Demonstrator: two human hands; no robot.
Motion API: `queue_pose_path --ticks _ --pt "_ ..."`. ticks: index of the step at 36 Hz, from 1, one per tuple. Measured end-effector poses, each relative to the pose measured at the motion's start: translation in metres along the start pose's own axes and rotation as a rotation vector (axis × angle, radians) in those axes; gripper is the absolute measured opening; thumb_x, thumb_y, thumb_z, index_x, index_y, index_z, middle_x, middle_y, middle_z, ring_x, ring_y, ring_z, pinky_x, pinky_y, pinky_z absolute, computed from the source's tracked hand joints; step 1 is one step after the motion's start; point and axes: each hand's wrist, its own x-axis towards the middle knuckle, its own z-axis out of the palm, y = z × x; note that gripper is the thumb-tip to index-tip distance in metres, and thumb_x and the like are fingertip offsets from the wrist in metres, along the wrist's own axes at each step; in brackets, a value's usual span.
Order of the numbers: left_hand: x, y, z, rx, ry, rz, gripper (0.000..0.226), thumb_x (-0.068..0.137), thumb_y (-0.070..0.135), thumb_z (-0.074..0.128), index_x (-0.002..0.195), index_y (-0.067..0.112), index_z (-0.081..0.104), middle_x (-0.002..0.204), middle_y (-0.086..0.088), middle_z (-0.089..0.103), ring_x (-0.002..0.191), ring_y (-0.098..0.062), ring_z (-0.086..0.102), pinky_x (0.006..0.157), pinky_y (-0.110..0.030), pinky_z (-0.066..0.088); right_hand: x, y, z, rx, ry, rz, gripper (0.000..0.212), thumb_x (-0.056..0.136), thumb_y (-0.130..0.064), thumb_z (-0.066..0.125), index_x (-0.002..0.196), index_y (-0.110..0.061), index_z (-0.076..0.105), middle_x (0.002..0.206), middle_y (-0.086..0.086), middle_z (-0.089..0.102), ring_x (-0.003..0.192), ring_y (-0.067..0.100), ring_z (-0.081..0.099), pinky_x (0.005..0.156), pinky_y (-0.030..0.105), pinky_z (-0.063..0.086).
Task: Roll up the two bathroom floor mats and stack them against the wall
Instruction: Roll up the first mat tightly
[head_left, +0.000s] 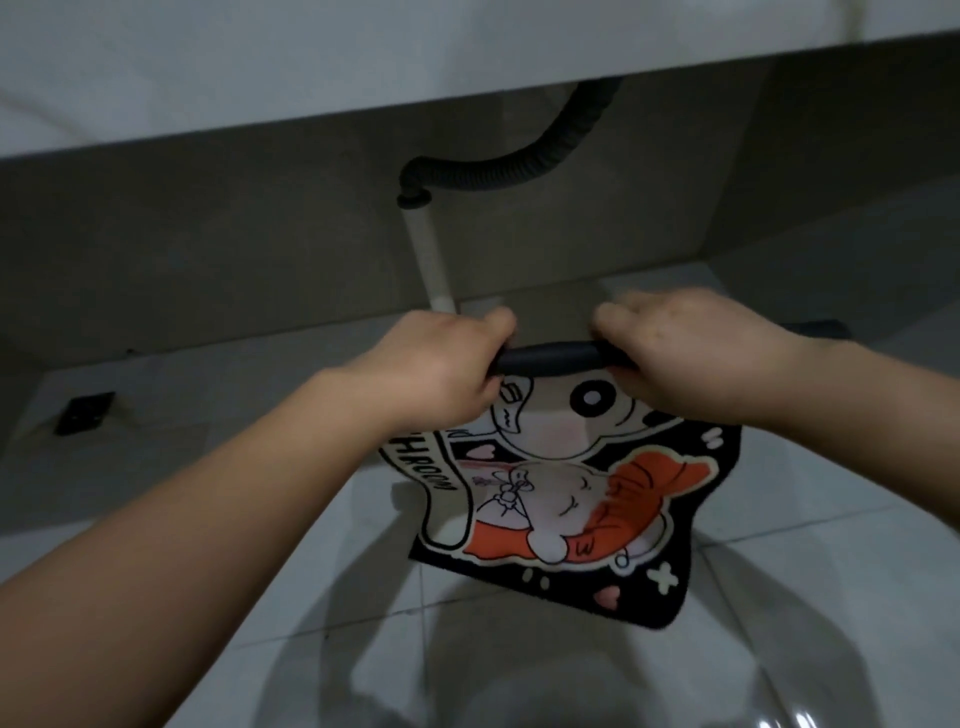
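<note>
A: Head view, and both hands are on one floor mat (566, 499), cartoon print facing up on the tiled floor (260, 545).

B: Left hand (441, 369) and right hand (691, 353) each curled tight around the mat's far edge, wrapped into one thin dark roll (553, 357).

A: Near the wall (260, 249) too, under one corrugated drain hose (524, 161). A second dark roll end (818, 330) peeks out past the right wrist.
</note>
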Motion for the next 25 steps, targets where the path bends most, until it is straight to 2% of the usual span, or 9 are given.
queue_pose_path --ticks 4,6,8,10,13,15,17,21,25 --pt "0.003 0.003 0.001 -0.056 -0.022 -0.055 0.02 0.087 0.017 0.051 0.099 0.021 0.036 0.072 0.002 0.047 0.071 -0.027 0.05 0.061 -0.036 0.041 0.004 -0.002 0.002 0.021 -0.076 0.108 0.024 0.086 -0.023 0.055 0.091 -0.017 0.032 0.074 -0.002 0.039 0.059 0.022 0.04 0.053 0.034 0.03" --pt "0.005 0.001 0.002 -0.063 -0.029 -0.057 0.025 0.087 0.012 0.05 0.102 0.021 0.033 0.074 0.0 0.049 0.068 -0.025 0.048 0.059 -0.036 0.039 0.004 -0.003 0.004 -0.022 -0.092 0.12 0.024 0.089 -0.019 0.051 0.098 -0.018 0.028 0.064 -0.005 0.036 0.048 0.018 0.036 0.045 0.033 0.028" --pt "0.006 -0.002 0.005 -0.042 -0.027 -0.027 0.033 0.088 0.014 0.051 0.11 0.024 0.029 0.085 -0.004 0.059 0.071 -0.027 0.054 0.061 -0.037 0.043 0.004 -0.002 0.008 -0.108 -0.1 0.079 0.034 0.091 -0.017 0.048 0.119 -0.017 0.028 0.06 -0.006 0.036 0.045 0.013 0.032 0.041 0.031 0.023" --pt "0.005 -0.005 0.009 -0.034 -0.011 0.013 0.047 0.09 0.026 0.053 0.126 0.028 0.023 0.099 -0.006 0.064 0.082 -0.029 0.06 0.068 -0.038 0.048 0.003 -0.001 0.009 -0.189 -0.073 0.017 0.055 0.094 -0.028 0.042 0.142 -0.014 0.018 0.069 -0.005 0.045 0.049 0.015 0.037 0.043 0.031 0.022" --pt "0.005 -0.007 0.013 -0.009 0.043 0.079 0.059 0.09 0.053 0.048 0.137 0.027 0.024 0.115 -0.004 0.062 0.099 -0.026 0.06 0.074 -0.035 0.046 0.0 0.004 0.012 -0.223 0.047 -0.05 0.072 0.089 -0.057 0.018 0.143 -0.009 0.025 0.102 0.009 0.062 0.07 0.027 0.06 0.053 0.03 0.032" --pt "0.004 -0.006 0.013 -0.044 0.063 0.121 0.049 0.092 0.051 0.041 0.132 0.026 0.031 0.116 -0.001 0.059 0.101 -0.023 0.058 0.07 -0.032 0.036 -0.001 0.005 0.017 -0.182 0.077 -0.064 0.077 0.085 -0.056 0.007 0.142 -0.008 0.027 0.113 0.012 0.059 0.081 0.031 0.063 0.057 0.033 0.039" --pt "0.004 -0.007 0.011 -0.106 0.056 0.136 0.037 0.093 0.04 0.04 0.127 0.026 0.035 0.113 0.0 0.056 0.099 -0.023 0.056 0.07 -0.031 0.032 0.0 0.007 0.018 -0.136 0.084 -0.075 0.068 0.087 -0.049 0.011 0.136 -0.008 0.034 0.11 0.013 0.058 0.079 0.031 0.061 0.058 0.034 0.042" --pt "0.004 -0.009 0.006 -0.086 0.052 0.084 0.035 0.091 0.035 0.049 0.124 0.027 0.043 0.115 0.002 0.056 0.099 -0.021 0.056 0.07 -0.032 0.037 0.003 0.01 0.012 -0.125 0.073 -0.062 0.04 0.087 -0.034 0.039 0.114 -0.007 0.052 0.088 0.012 0.056 0.064 0.031 0.056 0.05 0.031 0.033" --pt "0.006 -0.006 0.004 -0.105 -0.012 0.038 0.027 0.079 0.032 0.059 0.106 0.028 0.056 0.097 0.004 0.056 0.088 -0.018 0.055 0.065 -0.03 0.039 0.006 0.005 0.007 -0.066 0.103 -0.061 0.026 0.071 -0.019 0.066 0.09 -0.007 0.053 0.077 0.014 0.055 0.057 0.032 0.053 0.048 0.031 0.028"
